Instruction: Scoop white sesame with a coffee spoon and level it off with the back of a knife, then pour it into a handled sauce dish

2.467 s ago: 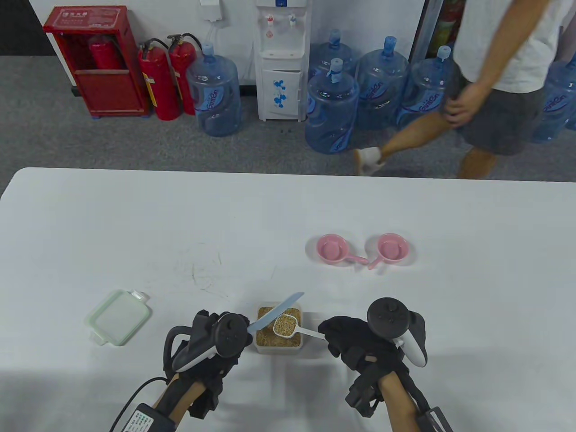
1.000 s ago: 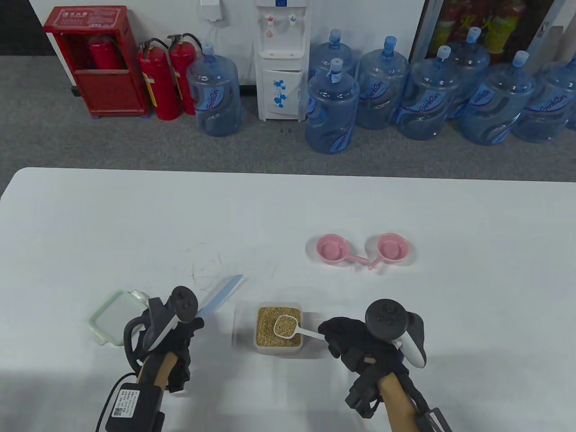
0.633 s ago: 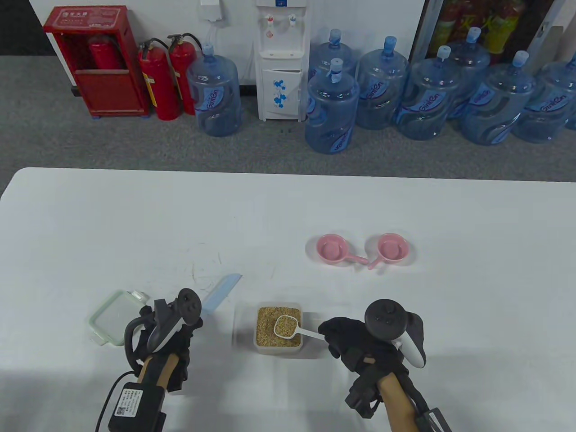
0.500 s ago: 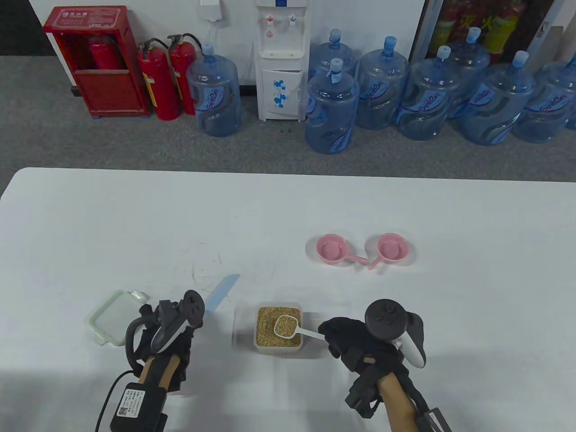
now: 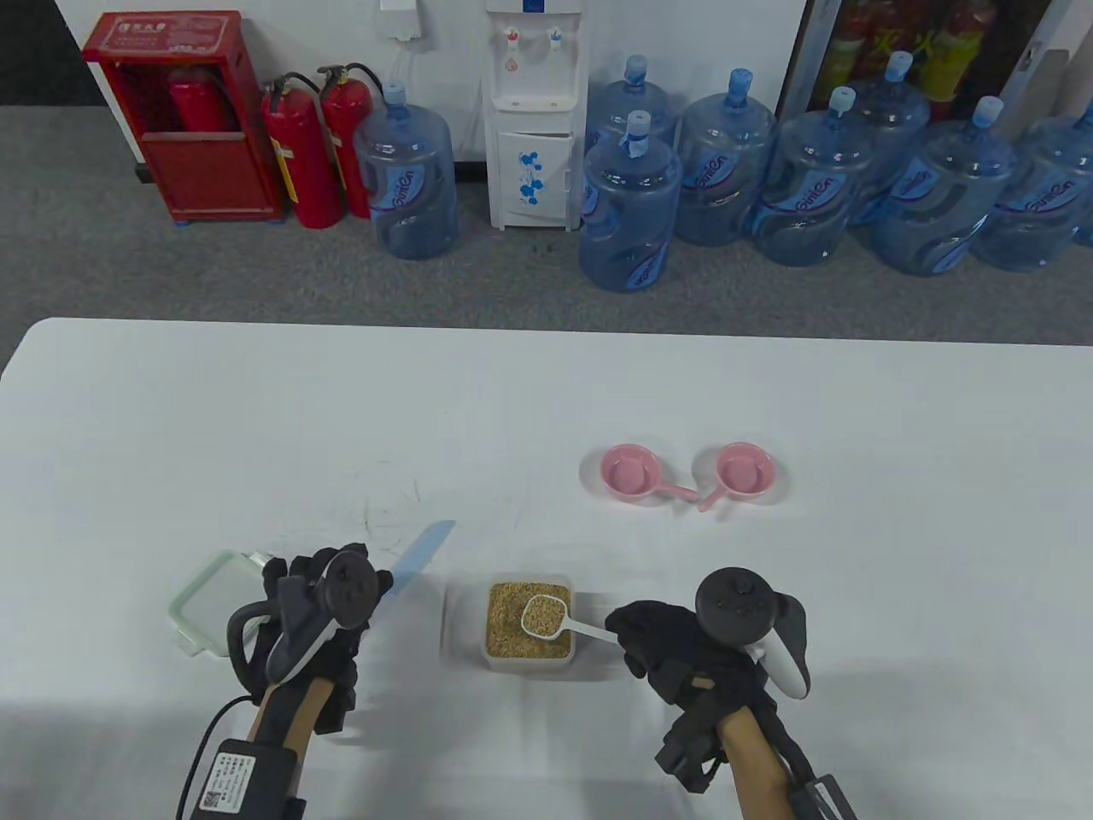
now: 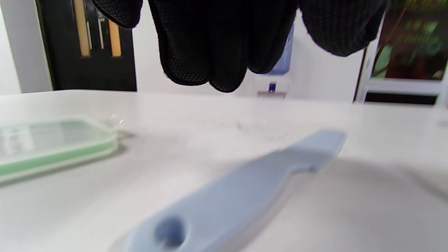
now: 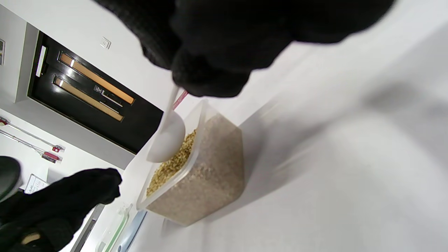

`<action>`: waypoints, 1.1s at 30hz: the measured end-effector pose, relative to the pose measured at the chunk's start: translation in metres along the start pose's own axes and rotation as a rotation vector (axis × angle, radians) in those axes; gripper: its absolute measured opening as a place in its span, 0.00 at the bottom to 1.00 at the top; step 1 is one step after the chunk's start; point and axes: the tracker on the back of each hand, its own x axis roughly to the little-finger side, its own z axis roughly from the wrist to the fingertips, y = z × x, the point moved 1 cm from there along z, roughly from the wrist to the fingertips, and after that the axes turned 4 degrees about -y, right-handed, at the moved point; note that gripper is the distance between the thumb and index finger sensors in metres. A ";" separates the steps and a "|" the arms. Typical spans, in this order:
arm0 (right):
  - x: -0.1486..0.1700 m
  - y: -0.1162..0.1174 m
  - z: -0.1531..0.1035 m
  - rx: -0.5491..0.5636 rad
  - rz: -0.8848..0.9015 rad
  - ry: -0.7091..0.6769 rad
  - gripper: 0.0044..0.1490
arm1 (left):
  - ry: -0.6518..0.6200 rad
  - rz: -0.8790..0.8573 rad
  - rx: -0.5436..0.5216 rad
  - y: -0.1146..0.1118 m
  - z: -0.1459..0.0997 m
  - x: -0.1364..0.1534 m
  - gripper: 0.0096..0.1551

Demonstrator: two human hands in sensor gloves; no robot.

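Observation:
My right hand [image 5: 636, 632] pinches the handle of the white coffee spoon [image 5: 544, 617], whose bowl holds sesame and hovers low over the clear sesame box [image 5: 465, 602]. In the right wrist view the spoon [image 7: 168, 136] sits just above the heaped seeds in the box [image 7: 210, 182]. The pale blue knife [image 5: 423, 551] lies flat on the table left of the box. My left hand [image 5: 299, 571] is over its handle end, holding nothing. In the left wrist view the fingers [image 6: 210, 45] hang above the knife [image 6: 245, 189] without touching it. Two pink handled sauce dishes [image 5: 630, 471] [image 5: 745, 468] stand farther back on the right.
The box's green-rimmed lid [image 5: 213, 602] lies at the left, close to my left hand, and shows in the left wrist view as the lid [image 6: 52, 147]. Beyond the table's far edge stand water bottles [image 5: 632, 205] and fire extinguishers [image 5: 299, 154].
My left hand carried the knife away from the spoon to the left, laid it on the table and let go. The right hand and spoon stayed put. A passer-by left the background.

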 end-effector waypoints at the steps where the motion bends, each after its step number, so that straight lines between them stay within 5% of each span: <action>1: 0.000 0.000 0.000 -0.001 0.000 0.000 0.25 | -0.012 -0.021 -0.027 0.003 -0.002 0.000 0.30; 8: 0.000 -0.001 0.000 0.016 0.004 -0.007 0.25 | -0.150 -0.096 -0.146 0.011 -0.012 -0.011 0.39; 25: 0.005 -0.006 0.000 0.074 0.068 0.014 0.25 | -0.206 -0.105 -0.004 -0.006 -0.008 -0.015 0.48; 33: 0.010 -0.031 0.013 0.175 0.126 0.071 0.25 | -0.192 -0.106 0.034 -0.011 -0.004 -0.008 0.47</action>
